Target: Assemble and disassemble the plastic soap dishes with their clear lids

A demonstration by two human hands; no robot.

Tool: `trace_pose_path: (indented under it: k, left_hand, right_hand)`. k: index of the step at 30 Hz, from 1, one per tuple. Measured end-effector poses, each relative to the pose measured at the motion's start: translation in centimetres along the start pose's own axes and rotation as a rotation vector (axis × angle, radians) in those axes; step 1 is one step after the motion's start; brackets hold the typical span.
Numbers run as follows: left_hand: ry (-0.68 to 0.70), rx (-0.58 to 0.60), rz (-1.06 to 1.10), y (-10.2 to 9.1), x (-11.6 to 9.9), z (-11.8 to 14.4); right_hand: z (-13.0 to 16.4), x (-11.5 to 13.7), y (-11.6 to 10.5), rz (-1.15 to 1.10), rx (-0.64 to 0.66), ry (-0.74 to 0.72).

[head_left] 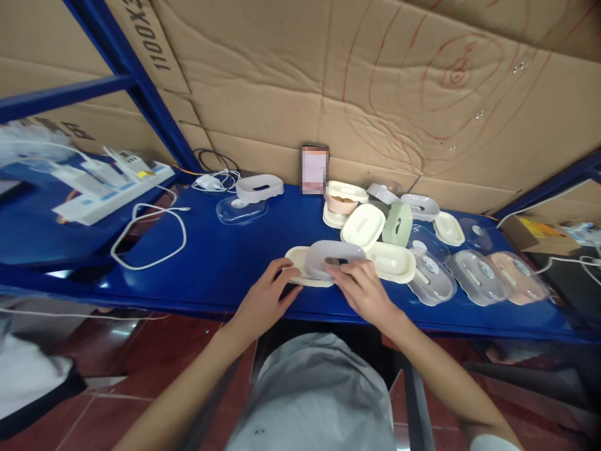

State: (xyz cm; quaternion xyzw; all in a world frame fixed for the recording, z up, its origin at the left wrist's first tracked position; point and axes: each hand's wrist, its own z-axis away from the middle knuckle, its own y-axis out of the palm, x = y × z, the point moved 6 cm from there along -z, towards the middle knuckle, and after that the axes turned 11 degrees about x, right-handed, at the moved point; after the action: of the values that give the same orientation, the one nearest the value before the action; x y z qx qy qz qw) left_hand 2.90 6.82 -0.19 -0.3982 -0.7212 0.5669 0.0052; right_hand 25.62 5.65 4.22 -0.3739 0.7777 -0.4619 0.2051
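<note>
My left hand [268, 294] grips the left end of a cream oval tray [297, 255] at the front of the blue table, thumb at the near edge and fingers curled at the rim. Over the right part of that tray lies a pale lavender oval dish [322, 252] with a slot in its middle. My right hand [366, 289] holds the lavender dish at its near right side, fingertips close to the slot. The overlap hides part of the cream tray. Just right of my right hand sits another cream oval tray [395, 262].
Several cream, green and grey oval pieces, including a green one [398, 224], crowd the right. Clear-lidded boxes [477, 275] line the front right. A phone [314, 169] leans on the cardboard. Left are a white dish [260, 188], a clear lid [241, 210], a cable [184, 235] and a power strip [113, 197].
</note>
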Motion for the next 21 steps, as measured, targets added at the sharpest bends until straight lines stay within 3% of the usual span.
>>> trace_pose_path:
  k: [3,9,12,14,19,21]
  left_hand:
    - [-0.035,-0.070,0.049,-0.3,0.3,0.3]
    - [0.069,0.004,-0.028,0.9,0.2,-0.1]
    - [0.083,-0.030,-0.047,0.8,0.1,0.1]
    - [0.084,-0.037,-0.053,0.6,-0.2,0.1]
    - [0.070,-0.020,-0.082,-0.1,-1.2,0.0]
    - [0.043,-0.016,-0.102,-0.2,-1.4,0.0]
  right_hand:
    - [-1.7,0.8,1.9,-0.076,0.066,0.002]
    - [-2.9,1.9,4.1,-0.122,0.258,-0.032]
    - [-2.1,1.5,3.0,-0.130,0.230,-0.047]
    - [-0.9,-0.1,1.3,-0.110,0.181,0.005]
    - [2.3,-6.0,-3.0,0.103,0.090,0.407]
    - [3.0,-6.5,-3.2,0.170,0.144,0.447]
